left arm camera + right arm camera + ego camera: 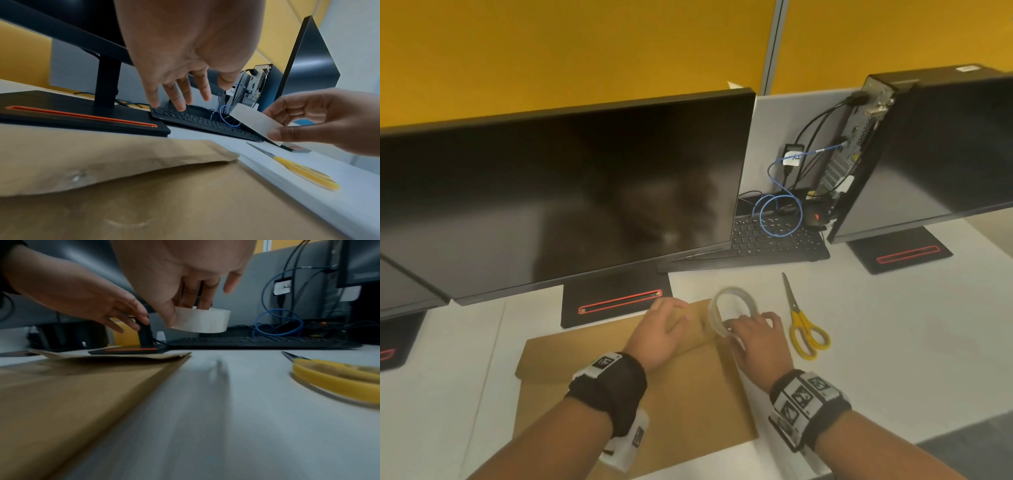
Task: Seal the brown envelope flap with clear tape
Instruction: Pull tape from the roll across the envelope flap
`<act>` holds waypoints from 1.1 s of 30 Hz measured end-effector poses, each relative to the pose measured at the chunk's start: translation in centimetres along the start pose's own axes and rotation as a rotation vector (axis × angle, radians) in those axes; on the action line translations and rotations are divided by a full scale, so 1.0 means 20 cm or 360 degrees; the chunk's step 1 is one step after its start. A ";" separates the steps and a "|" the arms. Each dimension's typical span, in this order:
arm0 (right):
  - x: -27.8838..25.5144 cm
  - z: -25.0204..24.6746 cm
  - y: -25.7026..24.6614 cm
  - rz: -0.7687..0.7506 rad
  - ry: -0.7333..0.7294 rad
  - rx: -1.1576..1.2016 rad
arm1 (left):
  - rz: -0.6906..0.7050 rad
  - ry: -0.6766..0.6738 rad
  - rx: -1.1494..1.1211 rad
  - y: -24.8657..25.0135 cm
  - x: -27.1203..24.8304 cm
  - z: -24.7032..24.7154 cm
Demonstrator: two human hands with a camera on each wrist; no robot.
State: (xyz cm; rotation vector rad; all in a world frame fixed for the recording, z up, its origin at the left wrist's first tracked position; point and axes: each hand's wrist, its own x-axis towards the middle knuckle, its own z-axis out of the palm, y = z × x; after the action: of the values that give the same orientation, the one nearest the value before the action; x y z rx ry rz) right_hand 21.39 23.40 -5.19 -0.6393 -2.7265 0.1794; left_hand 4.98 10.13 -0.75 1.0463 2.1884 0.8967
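Note:
A brown envelope lies flat on the white desk, its flap folded over at the far end and bulging up a little. My left hand hovers over the flap with relaxed, spread fingers and holds nothing. To its right, my right hand grips a roll of clear tape just above the envelope's right far corner. In the right wrist view the thumb and fingers pinch the tape roll by its rim, clear of the desk.
Yellow-handled scissors lie shut on the desk just right of my right hand. A black monitor and its base stand right behind the envelope. A keyboard, cables and a second monitor are at the back right.

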 end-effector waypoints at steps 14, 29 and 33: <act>0.05 0.00 -0.26 -0.0279 0.0024 0.0315 | -0.0182 -0.0097 -0.0877 -0.01 -0.08 -0.20; 0.13 -0.02 -0.38 -0.0284 -0.0320 0.0432 | -0.0095 0.0098 -0.0447 -0.10 -0.13 -0.23; 0.26 -0.11 -0.43 -0.0113 -0.0181 0.0688 | -0.0030 0.0196 -0.0293 -0.07 -0.14 -0.25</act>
State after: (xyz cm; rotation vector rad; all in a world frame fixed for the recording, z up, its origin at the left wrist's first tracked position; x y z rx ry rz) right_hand 14.28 18.21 0.02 -0.4173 -2.6797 0.7820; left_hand 2.36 5.55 1.84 0.9021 2.1615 1.1572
